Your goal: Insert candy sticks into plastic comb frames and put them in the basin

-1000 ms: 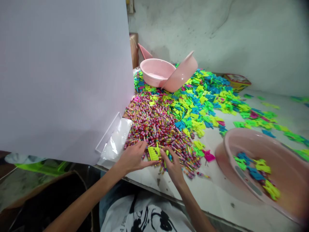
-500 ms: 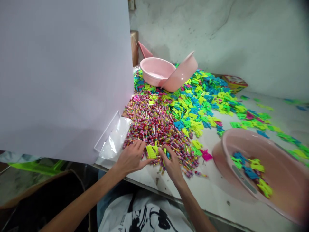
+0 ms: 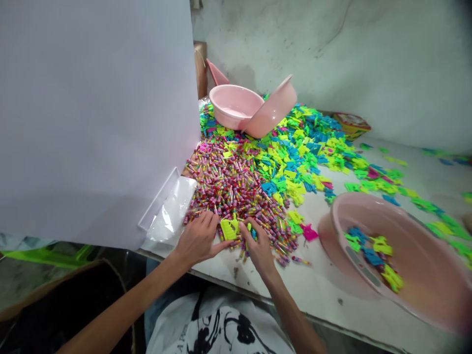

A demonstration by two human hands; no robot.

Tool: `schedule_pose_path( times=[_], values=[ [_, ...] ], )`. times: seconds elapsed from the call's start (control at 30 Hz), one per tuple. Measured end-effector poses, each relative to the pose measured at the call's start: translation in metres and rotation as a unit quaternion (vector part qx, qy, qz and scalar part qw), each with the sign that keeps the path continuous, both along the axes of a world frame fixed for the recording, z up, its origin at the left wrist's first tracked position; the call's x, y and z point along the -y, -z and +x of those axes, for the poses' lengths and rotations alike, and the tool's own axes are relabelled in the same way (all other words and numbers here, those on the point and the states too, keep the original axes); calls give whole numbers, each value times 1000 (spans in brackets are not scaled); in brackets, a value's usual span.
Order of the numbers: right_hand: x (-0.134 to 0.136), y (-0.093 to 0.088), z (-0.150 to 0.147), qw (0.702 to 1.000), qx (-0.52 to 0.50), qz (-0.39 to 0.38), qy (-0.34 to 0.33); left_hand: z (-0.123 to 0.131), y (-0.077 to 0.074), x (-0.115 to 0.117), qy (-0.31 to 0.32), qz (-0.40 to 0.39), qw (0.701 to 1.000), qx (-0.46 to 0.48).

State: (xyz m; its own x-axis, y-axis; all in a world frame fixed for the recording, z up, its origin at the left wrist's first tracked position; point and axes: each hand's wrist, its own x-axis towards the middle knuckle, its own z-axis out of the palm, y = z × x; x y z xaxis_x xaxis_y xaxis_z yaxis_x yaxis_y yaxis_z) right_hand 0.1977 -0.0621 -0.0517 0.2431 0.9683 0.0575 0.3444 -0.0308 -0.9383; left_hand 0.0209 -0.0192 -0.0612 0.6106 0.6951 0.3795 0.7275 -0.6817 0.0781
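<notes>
White desk (image 3: 317, 290) under a heap of multicoloured striped sticks (image 3: 232, 187); at the heap's near edge, left hand (image 3: 197, 240) spread wide, right hand (image 3: 256, 246) curled narrow, grip unclear, flat yellow-green plastic piece (image 3: 229, 229) between them.

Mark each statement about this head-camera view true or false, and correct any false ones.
1. The right hand and left hand are both at the pile of striped tubes. True.
2. The left hand grips a pink basin. False: it rests on the tubes, its thumb reaching toward a yellow-green plastic piece.
3. The tilted pink basin at the right holds blue, yellow and green plastic pieces. True.
4. The clear plastic bag lies inside a basin. False: it lies on the table at the foot of the white board.
</notes>
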Motion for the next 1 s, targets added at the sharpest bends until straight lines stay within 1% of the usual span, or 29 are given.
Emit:
schedule_pose_path(
  times=[0.13,0.3,0.47,0.7,0.8,1.0],
  values=[
    [1,-1,-1,1000,-6,2,-3,0,-1,3,-2,-1,1000,0],
    [1,-1,-2,1000,-10,10,1,0,-2,5,-7,16,1000,20],
    [1,-1,-1,1000,-13,-2,-3,-1,-1,6,-9,15,1000,2],
    [1,5,1,1000,-6,9,9,0,1,7,-13,29,999,-10],
    [0,8,1,1000,-10,7,5,1,1,6,-6,33,999,-11],
    [1,8,0,1000,-13,20,-5,-5,5,2,19,10,999,25]
  ],
)
